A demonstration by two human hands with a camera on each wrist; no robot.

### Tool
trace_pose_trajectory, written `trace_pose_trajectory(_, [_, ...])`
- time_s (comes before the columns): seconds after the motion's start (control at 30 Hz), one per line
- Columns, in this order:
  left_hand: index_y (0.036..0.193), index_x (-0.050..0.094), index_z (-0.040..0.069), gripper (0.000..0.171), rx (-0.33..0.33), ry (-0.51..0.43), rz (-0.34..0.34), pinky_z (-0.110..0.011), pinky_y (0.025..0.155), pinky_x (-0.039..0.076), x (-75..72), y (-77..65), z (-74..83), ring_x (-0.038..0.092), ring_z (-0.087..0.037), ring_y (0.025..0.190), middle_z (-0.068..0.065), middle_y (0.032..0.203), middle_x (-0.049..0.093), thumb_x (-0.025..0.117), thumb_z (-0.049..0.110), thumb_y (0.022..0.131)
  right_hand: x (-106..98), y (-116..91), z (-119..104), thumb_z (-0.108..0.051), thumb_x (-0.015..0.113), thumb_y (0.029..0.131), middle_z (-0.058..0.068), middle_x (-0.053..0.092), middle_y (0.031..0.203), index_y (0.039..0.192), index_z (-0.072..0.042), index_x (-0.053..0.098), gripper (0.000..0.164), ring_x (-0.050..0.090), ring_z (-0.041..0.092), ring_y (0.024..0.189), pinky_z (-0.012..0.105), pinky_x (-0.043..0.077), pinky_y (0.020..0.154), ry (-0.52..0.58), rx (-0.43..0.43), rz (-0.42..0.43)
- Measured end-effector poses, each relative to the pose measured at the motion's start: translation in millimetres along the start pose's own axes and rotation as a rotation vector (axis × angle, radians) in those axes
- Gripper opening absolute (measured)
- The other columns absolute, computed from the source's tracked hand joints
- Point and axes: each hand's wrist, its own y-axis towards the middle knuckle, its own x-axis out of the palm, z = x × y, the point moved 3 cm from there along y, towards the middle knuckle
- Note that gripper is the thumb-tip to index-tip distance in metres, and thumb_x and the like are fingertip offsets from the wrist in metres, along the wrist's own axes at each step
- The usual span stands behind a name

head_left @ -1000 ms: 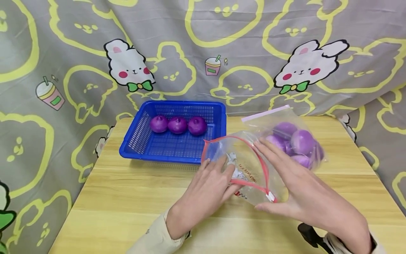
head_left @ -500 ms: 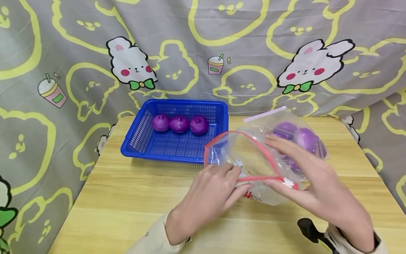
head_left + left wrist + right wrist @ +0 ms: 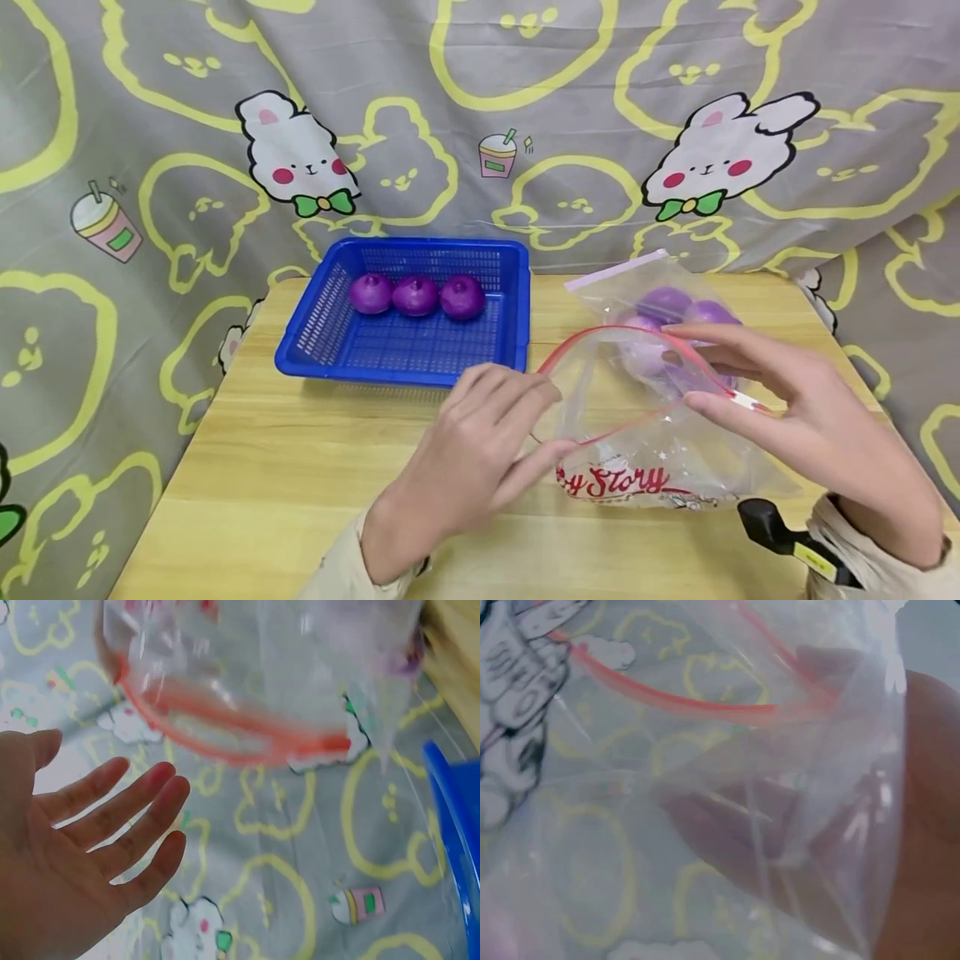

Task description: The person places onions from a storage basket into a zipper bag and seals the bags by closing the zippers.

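A clear zip bag [image 3: 637, 454] with a red-edged mouth and red lettering is held up over the table, its mouth spread. My right hand [image 3: 821, 408] holds its right end near the white slider, thumb in front and fingers behind. Through the plastic, the right wrist view shows those fingers blurred. My left hand [image 3: 468, 454] is beside the left end of the mouth. In the left wrist view its fingers [image 3: 139, 814] are spread and apart from the bag. Three purple onions [image 3: 416, 297] sit in a row inside the blue basket [image 3: 300, 362].
Behind the held bag lies another clear zip bag [image 3: 600, 275] with a lilac strip, containing several purple onions [image 3: 663, 305]. Both rest on a wooden table [image 3: 247, 475]. A patterned grey curtain [image 3: 420, 58] hangs behind. A black device [image 3: 765, 523] is at my right wrist.
The red-edged bag has turned and shifted right, so its lettering faces forward. My right hand has moved right with it. The left hand has come out of the bag's mouth.
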Motion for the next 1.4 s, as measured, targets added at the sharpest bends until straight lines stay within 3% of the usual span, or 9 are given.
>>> trace_pose_trajectory(0.17, [0.11,0.065,0.004,0.039,-0.108,-0.031,-0.002,-0.037,0.094,0.048,-1.3,-2.0,-25.5,0.064,-0.02,0.1,-0.006,0.107,0.068,0.047,0.038,0.105,9,8,16,-0.009,0.075,0.089,-0.009,0.064,0.124,0.127,-0.029,0.06,0.046,0.065,0.005,0.111,0.009,0.046,0.087,0.048,0.104,-0.047])
trace_pose_trajectory(0.3, [0.108,0.066,0.003,0.032,-0.178,-0.061,0.009,-0.037,0.096,0.047,-2.2,-3.5,-46.7,0.065,-0.021,0.1,-0.007,0.104,0.069,0.053,0.032,0.104,13,12,25,-0.014,0.074,0.091,-0.01,0.065,0.118,0.105,-0.02,0.053,0.026,0.064,0.006,0.109,0.017,0.046,0.071,0.082,0.154,-0.043])
trace_pose_trajectory(0.4, [0.098,0.066,0.005,0.02,-0.217,-0.052,0.012,-0.038,0.094,0.048,-2.3,-4.8,-62.0,0.065,-0.022,0.099,-0.008,0.104,0.07,0.057,0.022,0.101,15,16,30,-0.012,0.072,0.092,-0.007,0.063,0.114,0.093,-0.014,0.044,0.027,0.062,0.009,0.114,0.026,0.042,0.064,0.123,0.132,-0.047])
trace_pose_trajectory(0.53, [0.086,0.06,0.007,0.013,-0.27,-0.021,0.002,-0.04,0.088,0.05,0.8,-8.0,-78.1,0.065,-0.024,0.095,-0.009,0.104,0.07,0.056,0.012,0.096,16,19,34,-0.007,0.072,0.091,-0.004,0.061,0.107,0.084,-0.012,0.041,0.032,0.06,0.009,0.119,0.025,0.042,0.065,0.131,0.075,-0.057])
trace_pose_trajectory(0.7, [0.087,0.062,0.008,0.012,-0.324,-0.008,-0.043,-0.04,0.085,0.051,7.5,-11.7,-91.2,0.063,-0.024,0.091,-0.009,0.103,0.07,0.057,0.012,0.097,19,20,36,-0.006,0.073,0.09,-0.005,0.056,0.099,0.083,-0.013,0.042,0.033,0.06,0.009,0.111,0.022,0.043,0.069,0.12,0.052,-0.052])
trace_pose_trajectory(0.8, [0.092,0.064,0.006,0.01,-0.346,-0.004,-0.06,-0.039,0.083,0.051,13.4,-12.2,-98.4,0.061,-0.024,0.087,-0.008,0.098,0.068,0.058,0.012,0.097,19,19,37,-0.007,0.073,0.09,-0.003,0.043,0.087,0.083,-0.014,0.043,0.032,0.057,0.012,0.1,0.022,0.042,0.069,0.117,0.062,-0.041])
trace_pose_trajectory(0.93, [0.097,0.065,0.006,0.008,-0.38,-0.003,-0.088,-0.038,0.08,0.05,22.4,-11.9,-110.1,0.058,-0.023,0.084,-0.006,0.094,0.066,0.059,0.011,0.097,17,19,38,-0.009,0.074,0.09,-0.003,0.043,0.087,0.084,-0.015,0.044,0.031,0.055,0.015,0.094,0.021,0.043,0.069,0.109,0.07,-0.03])
trace_pose_trajectory(1.17, [0.104,0.064,0.005,0.012,-0.459,-0.053,-0.128,-0.04,0.085,0.051,36.1,-16.7,-137.6,0.061,-0.026,0.093,-0.008,0.099,0.066,0.066,0.009,0.093,17,18,38,-0.009,0.074,0.09,-0.004,0.044,0.085,0.085,-0.016,0.045,0.03,0.054,0.014,0.092,0.021,0.044,0.07,0.095,0.061,-0.039])
trace_pose_trajectory(1.4, [0.114,0.062,0.003,0.024,-0.494,-0.126,-0.176,-0.039,0.093,0.048,46.1,-19.4,-155.9,0.06,-0.025,0.101,-0.01,0.107,0.065,0.068,0.007,0.091,19,20,40,-0.01,0.075,0.089,-0.008,0.059,0.096,0.083,-0.02,0.047,0.031,0.054,0.01,0.09,0.023,0.045,0.066,0.049,0.011,-0.065])
